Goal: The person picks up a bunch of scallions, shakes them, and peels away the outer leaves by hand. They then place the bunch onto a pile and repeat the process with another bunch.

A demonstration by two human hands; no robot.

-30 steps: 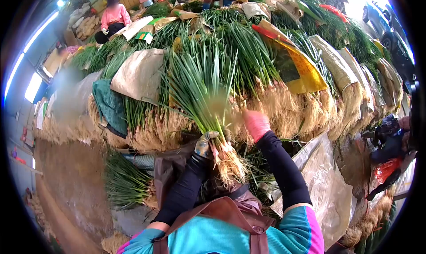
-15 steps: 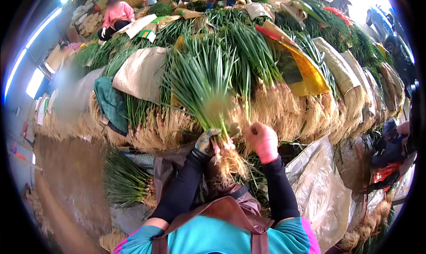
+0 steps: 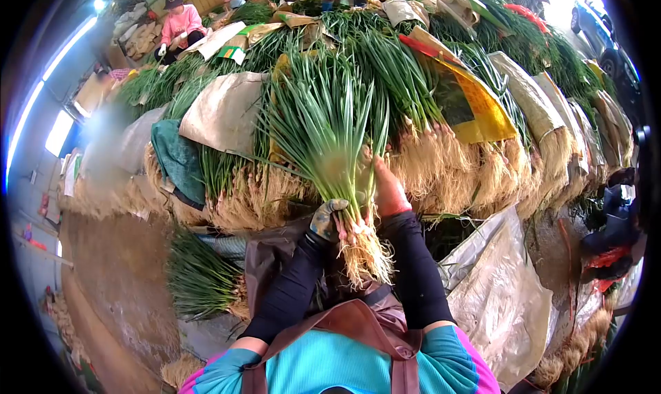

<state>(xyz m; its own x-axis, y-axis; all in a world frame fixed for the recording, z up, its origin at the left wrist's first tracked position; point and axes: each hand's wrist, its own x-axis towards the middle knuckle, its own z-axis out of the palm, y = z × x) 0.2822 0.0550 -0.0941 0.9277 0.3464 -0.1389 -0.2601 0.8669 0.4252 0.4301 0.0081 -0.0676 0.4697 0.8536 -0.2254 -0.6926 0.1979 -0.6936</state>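
A bunch of green onions stands upright before my chest, leaves up and pale bulbs with stringy roots hanging down. My left hand, in a stained glove, is closed around the stalks just above the bulbs. Against the right side of the same bunch is my right hand, thumb pointing up and fingers curled about the stalks, partly hidden by them. Just behind the hands, more green onions lie in a long heap with their roots facing me.
Sacks cover parts of the heap, among them a beige sack and a yellow one. A loose bundle of green onions lies at my left, a plastic sheet at my right. A person in pink sits across the heap.
My right hand has moved from a pinch beside the bunch to the bunch's right side, up and left. The bunch has shifted slightly right and looks fuller.
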